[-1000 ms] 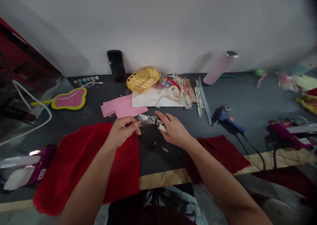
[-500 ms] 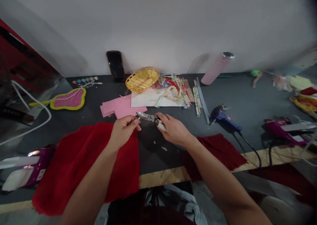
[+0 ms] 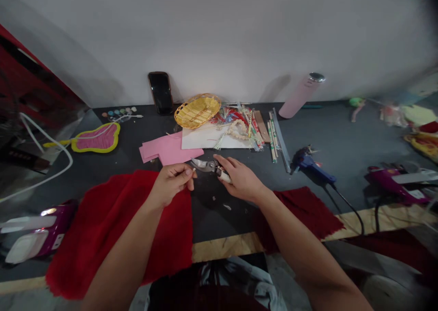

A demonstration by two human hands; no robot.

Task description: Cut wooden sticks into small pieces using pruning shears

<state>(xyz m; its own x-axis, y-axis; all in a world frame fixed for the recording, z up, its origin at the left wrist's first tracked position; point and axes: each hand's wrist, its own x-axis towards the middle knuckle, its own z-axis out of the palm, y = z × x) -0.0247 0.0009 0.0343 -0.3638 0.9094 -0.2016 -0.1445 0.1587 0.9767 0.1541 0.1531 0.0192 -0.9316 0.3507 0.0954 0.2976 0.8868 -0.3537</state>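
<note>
- dark grey worktable [image 3: 219, 224], red felt cloth [image 3: 112, 242] at front edge
- pink paper sheets [image 3: 167, 149] and yellow wicker basket [image 3: 197, 112] further back
- steel pruning shears with white handle [image 3: 204, 165] between both hands, above table: rigid, fairly heavy, sharp blades; safest hold on handle
- right hand [image 3: 241, 178] clenched round shears handle
- left hand [image 3: 170, 185] pinching thin pale stick [image 3: 193, 169], tip just beside blades; stick likely light, possibly brittle
- no brand or writing legible on shears
</note>
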